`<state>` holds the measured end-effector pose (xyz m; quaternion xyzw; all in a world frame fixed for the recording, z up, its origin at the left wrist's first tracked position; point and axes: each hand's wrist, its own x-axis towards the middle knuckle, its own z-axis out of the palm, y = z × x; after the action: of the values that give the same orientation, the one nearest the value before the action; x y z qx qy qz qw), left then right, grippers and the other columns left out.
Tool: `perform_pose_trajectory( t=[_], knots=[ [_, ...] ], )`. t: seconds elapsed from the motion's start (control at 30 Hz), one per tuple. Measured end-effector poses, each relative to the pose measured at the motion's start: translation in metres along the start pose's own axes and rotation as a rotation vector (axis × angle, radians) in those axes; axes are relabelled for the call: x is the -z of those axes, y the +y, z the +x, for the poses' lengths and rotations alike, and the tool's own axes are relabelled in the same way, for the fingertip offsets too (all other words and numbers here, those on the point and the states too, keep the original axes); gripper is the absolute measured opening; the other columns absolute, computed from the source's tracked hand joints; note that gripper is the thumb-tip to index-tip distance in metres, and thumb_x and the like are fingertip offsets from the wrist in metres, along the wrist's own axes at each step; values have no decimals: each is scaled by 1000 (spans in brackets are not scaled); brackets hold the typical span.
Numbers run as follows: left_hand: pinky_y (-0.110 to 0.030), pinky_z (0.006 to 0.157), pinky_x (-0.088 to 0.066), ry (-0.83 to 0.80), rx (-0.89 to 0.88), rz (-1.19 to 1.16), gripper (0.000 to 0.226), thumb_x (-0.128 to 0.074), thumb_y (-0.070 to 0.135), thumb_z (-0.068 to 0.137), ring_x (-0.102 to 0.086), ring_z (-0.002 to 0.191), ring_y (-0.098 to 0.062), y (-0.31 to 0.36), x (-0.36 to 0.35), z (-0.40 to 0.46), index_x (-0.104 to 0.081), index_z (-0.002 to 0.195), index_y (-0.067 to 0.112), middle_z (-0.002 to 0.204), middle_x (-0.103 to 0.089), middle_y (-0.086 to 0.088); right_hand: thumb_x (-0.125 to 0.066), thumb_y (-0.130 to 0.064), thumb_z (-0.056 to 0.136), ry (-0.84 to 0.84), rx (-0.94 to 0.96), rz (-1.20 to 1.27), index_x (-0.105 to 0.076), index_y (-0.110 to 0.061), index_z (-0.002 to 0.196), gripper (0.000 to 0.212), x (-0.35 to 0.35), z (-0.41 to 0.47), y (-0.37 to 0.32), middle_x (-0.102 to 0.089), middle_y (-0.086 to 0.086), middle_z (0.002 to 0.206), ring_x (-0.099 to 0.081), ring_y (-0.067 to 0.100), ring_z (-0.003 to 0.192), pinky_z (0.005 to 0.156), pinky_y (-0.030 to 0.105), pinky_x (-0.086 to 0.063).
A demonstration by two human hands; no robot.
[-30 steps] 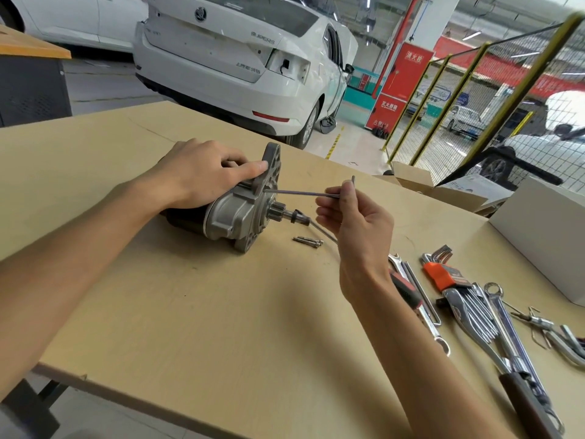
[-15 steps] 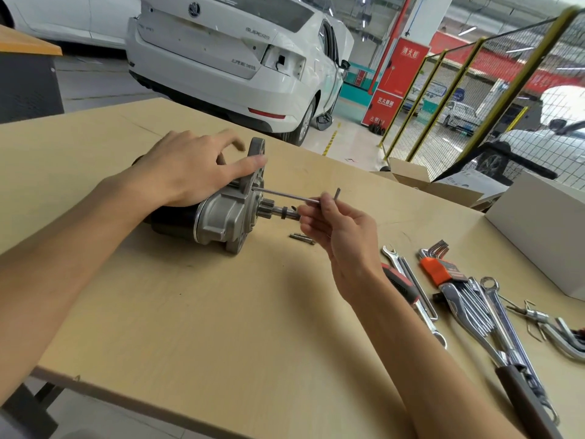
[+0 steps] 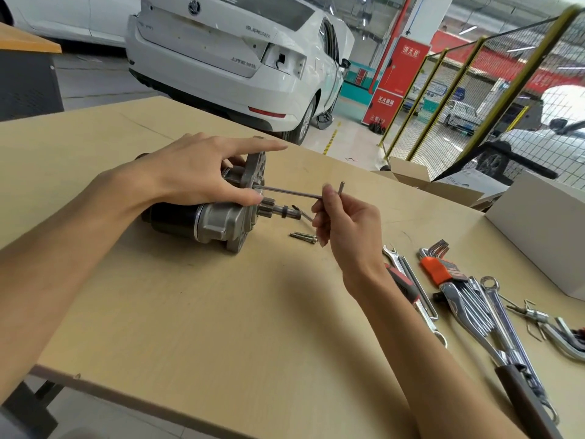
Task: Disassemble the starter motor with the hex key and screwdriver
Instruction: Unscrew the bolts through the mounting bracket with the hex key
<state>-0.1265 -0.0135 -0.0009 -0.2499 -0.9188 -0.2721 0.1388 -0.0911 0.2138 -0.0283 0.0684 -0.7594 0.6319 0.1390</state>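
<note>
Pale wood covers the bench [image 3: 221, 312], and the starter motor [image 3: 209, 221] lies on its side toward ten o'clock of the middle, black body pointing to nine o'clock and its pinion shaft to three. The left hand [image 3: 196, 172] rests over the top of the housing, thumb pressed beside the flange and forefinger stretched out straight past it, so it steadies rather than clutches. The right hand [image 3: 345, 221] pinches the hex key [image 3: 294, 193] at its bend between fingertips and thumb, the short leg standing up toward twelve o'clock. What matters is the line of that key: its long arm runs nearly level from the right hand at three o'clock to the flange face at nine, parallel to the motor's own axis and just above the shaft, its tip meeting the flange beside the left thumb. I judge it is seated in a bolt head there, though the thumb hides the socket. The right hand is the nearer one to turn it. Two loose bolts [image 3: 303, 237] lie on the bench just below the shaft. At four o'clock sit a red-handled screwdriver [image 3: 401, 283], an orange-holdered hex key set [image 3: 438, 264] and a bunch of chrome spanners [image 3: 471, 299]. Behind, the white car [image 3: 228, 58] reads SUPERB on its boot lid; a red sign [image 3: 408, 68] carries Chinese characters.
</note>
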Motion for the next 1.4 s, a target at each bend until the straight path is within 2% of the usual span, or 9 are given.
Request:
perform_pose_trajectory(
  t=[0.07,0.17,0.33,0.47,0.67,0.77,0.93,1.2,1.4],
  knots=[
    [-31,85,-36,-12,-21,35,59,-70,63,79,-58,113,-15,4,0,-1,-33,122,82,134,-61,13,-50,-25,104,-1,14,-13,-64,-9,70,41,0,-1,0,-57,-5,50,-47,7,46,45,21,-38],
    [-28,84,-37,-88,-11,48,42,-56,64,72,-54,110,-7,7,3,-1,-46,110,79,122,-61,22,-50,-26,104,-46,-23,-4,-64,-7,71,40,3,-1,0,-56,-4,51,-46,8,46,46,22,-38],
    [-11,78,-32,-167,-2,-11,31,-55,63,70,-48,100,9,1,6,-2,-53,99,74,105,-55,24,-48,-27,104,-155,-21,85,-63,-6,73,41,5,-1,-1,-55,-1,52,-47,9,46,45,20,-39],
    [-20,82,-37,-162,-20,-47,29,-57,63,69,-52,104,-1,-3,7,-3,-56,97,70,109,-56,22,-45,-26,105,-250,-54,155,-63,-6,78,39,6,-1,0,-57,0,55,-49,11,50,48,22,-41],
    [-35,95,-45,-197,-52,-115,35,-59,65,68,-55,104,0,-6,11,-6,-63,102,64,107,-58,24,-44,-24,105,-330,-70,125,-63,-6,79,37,9,0,2,-59,0,58,-49,12,53,51,22,-42],
    [-32,93,-45,-205,-55,-131,32,-63,60,71,-53,102,5,-7,11,-7,-64,102,64,104,-57,29,-44,-23,105,-277,40,48,-64,-7,78,37,6,-2,1,-62,-1,58,-52,10,51,50,21,-43],
    [-39,93,-48,-146,-56,-100,41,-61,73,62,-57,99,-1,-4,9,-8,-65,101,61,103,-63,23,-46,-21,105,-100,186,-65,-62,-10,73,38,-6,-8,1,-61,-3,54,-49,8,48,50,23,-41],
    [-43,84,-50,-95,-82,-68,40,-58,76,64,-59,92,-6,-4,7,-8,-67,97,57,94,-65,21,-43,-25,107,10,-65,173,-61,-9,73,41,-24,-20,1,-57,-6,49,-48,7,46,44,19,-39],
    [-40,83,-50,-61,-105,-52,37,-56,76,69,-61,91,-6,-4,6,-8,-68,95,52,93,-66,24,-42,-26,107,8,-70,185,-62,-9,74,42,-25,-22,-3,-57,-6,51,-49,6,46,45,20,-40]
  ],
)
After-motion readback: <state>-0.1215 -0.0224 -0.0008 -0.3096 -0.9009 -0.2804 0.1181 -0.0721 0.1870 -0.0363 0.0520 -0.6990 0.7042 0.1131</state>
